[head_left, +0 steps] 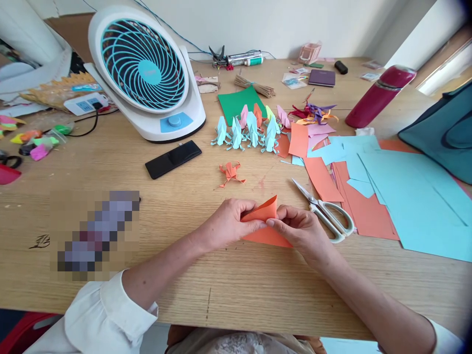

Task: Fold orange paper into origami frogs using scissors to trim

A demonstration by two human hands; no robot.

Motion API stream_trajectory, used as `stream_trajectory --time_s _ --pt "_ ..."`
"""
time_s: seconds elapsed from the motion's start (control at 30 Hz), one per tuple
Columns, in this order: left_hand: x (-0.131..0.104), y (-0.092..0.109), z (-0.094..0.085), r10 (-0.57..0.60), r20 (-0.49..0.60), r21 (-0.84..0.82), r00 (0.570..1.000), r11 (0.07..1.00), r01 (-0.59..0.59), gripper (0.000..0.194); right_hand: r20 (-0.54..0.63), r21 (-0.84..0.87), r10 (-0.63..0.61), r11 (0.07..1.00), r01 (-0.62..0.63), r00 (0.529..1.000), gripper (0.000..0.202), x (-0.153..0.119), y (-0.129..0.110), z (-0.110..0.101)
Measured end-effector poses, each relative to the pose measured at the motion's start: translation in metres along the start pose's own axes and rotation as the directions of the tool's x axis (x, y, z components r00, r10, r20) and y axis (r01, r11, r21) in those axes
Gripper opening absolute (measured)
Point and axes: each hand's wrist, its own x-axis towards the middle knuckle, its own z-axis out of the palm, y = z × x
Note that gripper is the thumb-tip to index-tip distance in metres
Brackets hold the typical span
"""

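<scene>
Evidently I pinch 1 orange sheet (269,239) just below the frame's centre, my left hand (226,225) and right hand (308,236) each closed thumb-to-finger on it, probably so its raised flap (266,209) cannot spring open. It sits between the 2 grips, over the worktop (258,295); scissors (314,202) lie right of centre, perhaps for easy reach.

The orange paper sheet (259,212) was partly folded. The upper flap stood raised and curved, its pointed corner at 1 o'clock. The lower layer extended beneath toward 4 o'clock. The left hand (229,222) gripped at 9 o'clock, the right hand (307,235) at 3 o'clock.
</scene>
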Motion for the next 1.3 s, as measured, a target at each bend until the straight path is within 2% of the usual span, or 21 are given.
stream_trajectory --time_s 0.2,0.37,0.47,0.57,0.63,0.73,0.83,0.97,1.13,1.23,1.3 --pt "-0.003 0.005 0.0 -0.006 0.014 0.07 1.0 0.998 0.005 0.031 -0.048 -0.008 -0.027 1.0 0.027 0.998 0.03 0.0 0.009 -0.002" --pt "-0.006 0.008 -0.001 -0.017 0.023 0.069 1.0 0.998 0.015 0.029 -0.049 0.039 0.032 0.999 -0.03 0.998 0.031 -0.003 0.004 -0.001" --pt "-0.008 0.009 -0.002 -0.044 0.043 0.077 0.998 0.996 0.041 0.021 -0.126 0.077 0.048 0.996 -0.038 0.991 0.034 -0.005 -0.007 -0.004" --pt "-0.008 0.008 -0.002 -0.076 0.058 0.063 0.995 0.995 0.072 0.019 -0.208 0.076 0.001 0.997 0.015 0.978 0.032 -0.006 -0.015 -0.01" --pt "-0.008 0.007 -0.002 -0.082 0.054 0.045 0.995 0.996 0.08 0.019 -0.149 0.053 0.0 0.999 0.008 0.989 0.032 -0.006 -0.016 -0.011" --pt "-0.008 0.006 0.001 -0.06 0.048 0.046 0.997 0.997 0.058 0.02 0.054 -0.003 0.034 0.999 -0.034 0.998 0.034 -0.006 -0.009 -0.008" --pt "-0.008 0.005 0.004 -0.022 0.052 0.085 0.998 0.996 0.017 0.029 0.095 -0.061 0.035 0.998 -0.029 0.995 0.033 -0.007 -0.002 -0.005" --pt "-0.008 0.006 0.005 -0.005 0.059 0.158 0.998 0.987 -0.004 0.027 0.015 -0.059 0.058 0.997 -0.057 0.998 0.036 -0.006 -0.001 -0.004" --pt "-0.009 0.004 0.005 -0.017 0.066 0.251 0.998 0.968 0.0 0.031 -0.118 0.002 0.035 0.999 -0.035 0.992 0.036 -0.005 -0.015 -0.012" --pt "-0.008 0.003 0.006 -0.054 0.089 0.252 0.995 0.967 0.03 0.027 -0.278 0.011 -0.015 1.0 0.018 0.961 0.035 -0.004 -0.026 -0.023" --pt "-0.008 0.003 0.007 -0.075 0.095 0.232 0.993 0.971 0.051 0.024 -0.33 0.003 -0.042 0.999 0.046 0.943 0.033 -0.004 -0.03 -0.028"
